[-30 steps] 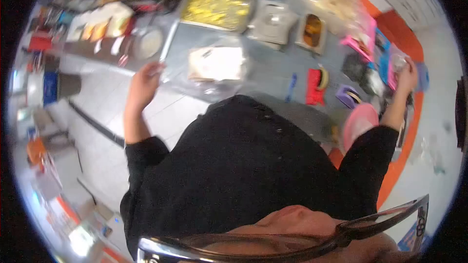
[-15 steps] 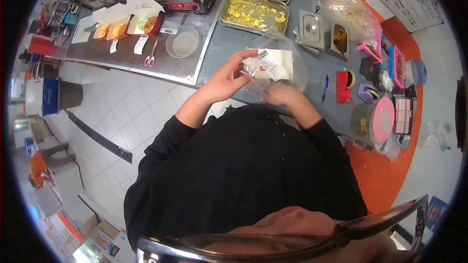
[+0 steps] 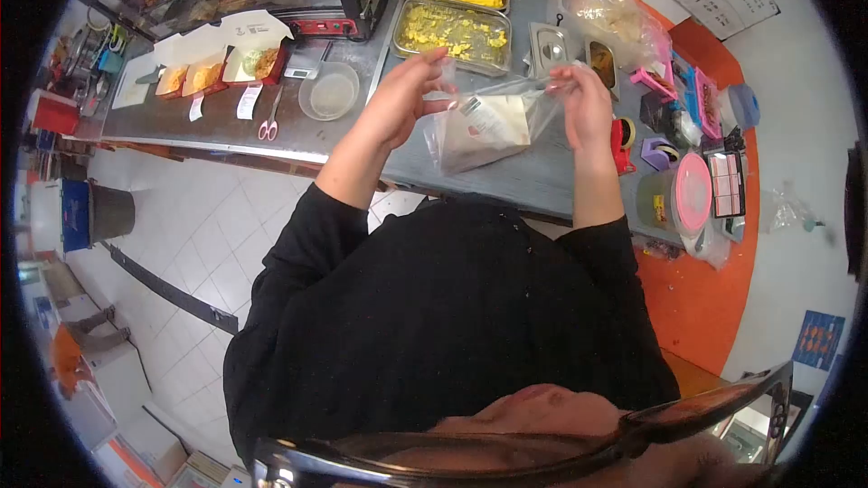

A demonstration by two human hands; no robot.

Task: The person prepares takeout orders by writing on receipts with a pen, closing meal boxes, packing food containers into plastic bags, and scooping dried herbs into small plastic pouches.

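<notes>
While the right hand pinches an edge of the clear bag, the left hand curves at its opposite edge, how firmly I cannot tell; even, gentle tension should spare thin film around the white box, over the grey table.

The left hand and right hand held opposite sides of a clear plastic bag around a pale box, near a metal tray.
</notes>
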